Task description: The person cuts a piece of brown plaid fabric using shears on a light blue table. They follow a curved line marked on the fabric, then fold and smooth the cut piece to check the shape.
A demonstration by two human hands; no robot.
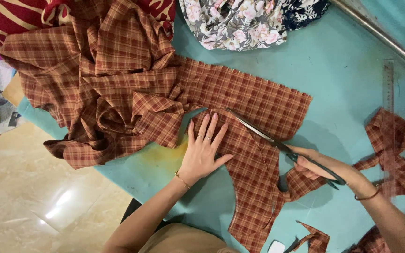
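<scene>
I am cutting the plaid fabric [240,122] lying flat on the teal table [343,70]. My left hand [203,150] is pressing it down, open, fingers spread. My right hand [315,164] is gripping the scissors [282,145], whose blades are lying closed or nearly so on the cloth. Their long axis is running diagonally, tips pointing up-left, away from me. Next, I judge, I am needing steady pressure while opening the blades along the curve.

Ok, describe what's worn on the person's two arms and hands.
Both forearms are bare, with no sleeves showing. The left hand wears thin rings on its fingers and a fine gold chain bracelet at the wrist. The right hand shows no rings that I can make out; a dark reddish bangle circles its wrist.
</scene>
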